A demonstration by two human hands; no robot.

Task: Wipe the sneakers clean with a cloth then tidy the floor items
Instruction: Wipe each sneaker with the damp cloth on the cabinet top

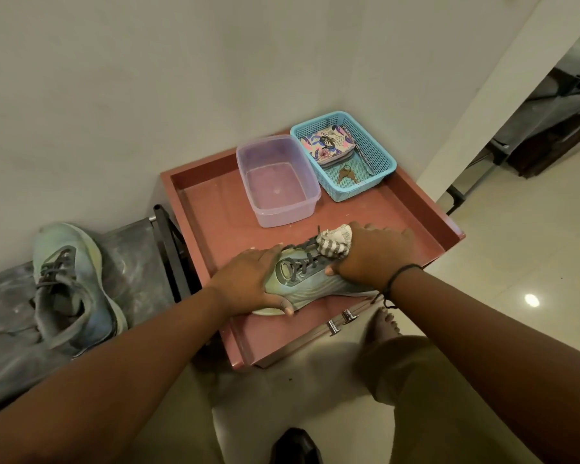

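Note:
A pale green-blue sneaker [310, 283] with grey laces lies on the red-brown tray-topped cabinet [211, 216]. My left hand [252, 279] grips its heel end and holds it down. My right hand [374, 254] is shut on a white and grey striped cloth [334, 244], pressed against the laces near the toe end. The second sneaker [71, 283], same colours, rests on a dark low rack [10, 336] at the left, untouched.
A clear purple plastic tub [277, 182] and a blue mesh basket [372, 152] holding a patterned pouch and keys stand at the cabinet's back. The white wall is behind. My bare foot [384, 324] stands on the pale tiled floor at right. A dark object [295, 445] lies below.

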